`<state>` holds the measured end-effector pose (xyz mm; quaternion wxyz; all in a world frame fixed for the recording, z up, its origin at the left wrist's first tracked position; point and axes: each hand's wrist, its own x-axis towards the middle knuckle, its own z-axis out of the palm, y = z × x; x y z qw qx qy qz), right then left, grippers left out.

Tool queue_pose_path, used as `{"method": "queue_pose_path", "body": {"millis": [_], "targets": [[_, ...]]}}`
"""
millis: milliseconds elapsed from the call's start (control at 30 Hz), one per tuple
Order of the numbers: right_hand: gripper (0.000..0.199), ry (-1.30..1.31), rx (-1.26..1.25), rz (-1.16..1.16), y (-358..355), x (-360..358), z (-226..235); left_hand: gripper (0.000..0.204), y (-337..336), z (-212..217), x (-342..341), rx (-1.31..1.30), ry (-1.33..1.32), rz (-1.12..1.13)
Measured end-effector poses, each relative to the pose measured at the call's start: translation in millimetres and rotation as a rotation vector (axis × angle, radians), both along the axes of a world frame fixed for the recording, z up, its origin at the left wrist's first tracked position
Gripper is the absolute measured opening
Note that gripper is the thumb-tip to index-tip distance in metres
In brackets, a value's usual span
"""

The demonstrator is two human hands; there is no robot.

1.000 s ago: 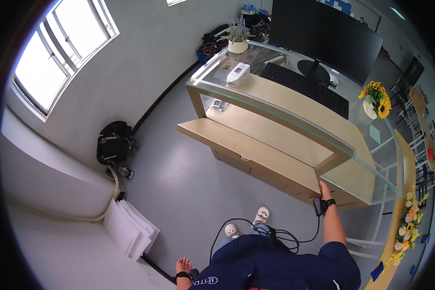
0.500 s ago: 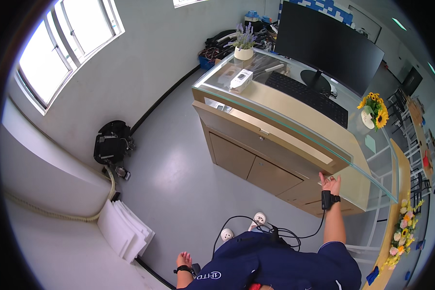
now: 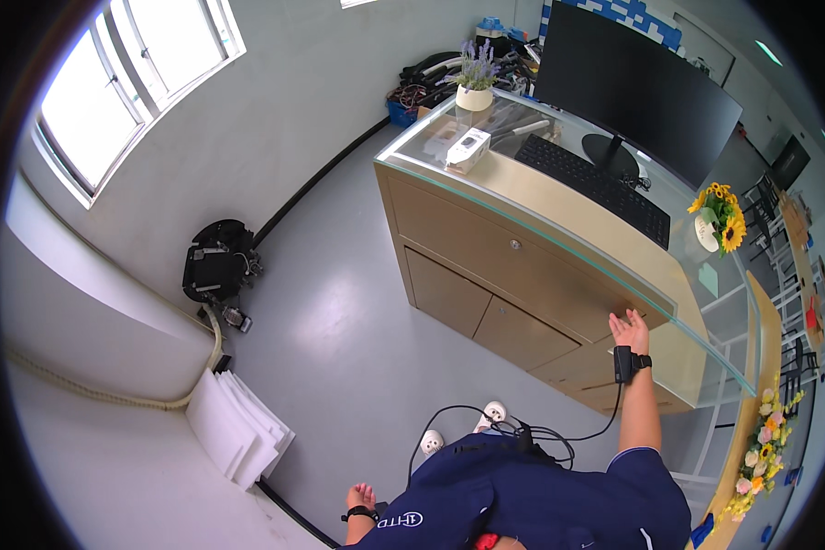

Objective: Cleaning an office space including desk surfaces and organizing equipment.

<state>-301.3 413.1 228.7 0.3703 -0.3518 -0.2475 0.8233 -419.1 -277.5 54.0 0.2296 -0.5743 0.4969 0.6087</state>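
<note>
My right hand (image 3: 630,332) reaches to the right end of a wooden drawer front (image 3: 486,234), its fingers stretched out with nothing in them. The fingertips touch or nearly touch the panel, just under the glass top edge. The drawer sits closed in the counter (image 3: 463,298), and a round lock (image 3: 515,245) shows on its face. Low at the left of my body, my left hand (image 3: 361,497) hangs apart from everything, fingers loosely extended and holding nothing. Black bands circle both wrists, and a cable (image 3: 598,433) runs from the right one.
On the glass top stand a monitor (image 3: 634,92), a keyboard (image 3: 596,190), a small white box (image 3: 467,149), a lavender pot (image 3: 474,97) and a sunflower pot (image 3: 706,229). A black wheeled device (image 3: 218,261) and white foam sheets (image 3: 236,431) lie by the left wall.
The drawer, partly pulled out before, has gone in flush with the counter. My right hand has moved forward with its front. The view has shifted slightly.
</note>
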Motion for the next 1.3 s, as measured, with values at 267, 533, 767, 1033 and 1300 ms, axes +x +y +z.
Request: {"method": "queue_pose_path", "body": {"millis": [267,533,767,1033,1300], "targets": [[0.044,-0.129,0.061,0.012,-9.0,8.1,-18.7,0.032,9.0,13.2,-14.2,0.025,0.045,-0.083],[0.044,-0.172,0.128,0.036,-21.6,11.1,-11.4,0.032,6.1,13.3,-18.6,0.014,0.049,-0.137],[0.043,-0.169,0.131,0.054,-28.1,9.0,-13.1,0.031,0.0,5.6,-13.8,0.005,0.035,-0.113],[0.052,-0.184,0.168,0.029,-27.3,2.1,-11.4,0.031,-2.2,4.2,-4.4,0.016,0.040,-0.088],[0.059,-0.165,0.116,0.072,-12.1,2.6,-13.8,0.035,-4.4,-6.5,9.1,0.026,0.054,-0.070]]}}
